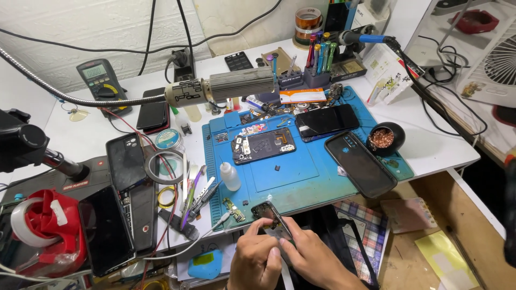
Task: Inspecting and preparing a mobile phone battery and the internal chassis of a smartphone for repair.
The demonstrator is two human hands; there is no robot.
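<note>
Both my hands hold a small dark phone part [270, 215] at the near edge of the blue work mat [301, 172]. My left hand [253, 258] pinches its lower left side with the thumb and fingers. My right hand [312, 255] grips it from the right, thumb near its lower edge. A small circuit board [234, 209] lies on the mat just left of the part. An opened phone body [263, 145] with exposed insides rests further back on the mat.
Two dark phones [325, 121] [360, 164] lie on the mat's right side beside a black bowl of copper wool [384, 138]. A white dropper bottle [230, 176], tweezers, tape rolls, several phones at left, a multimeter [99, 78], a screwdriver rack [317, 53] and a flexible-arm lamp [226, 88] crowd the bench.
</note>
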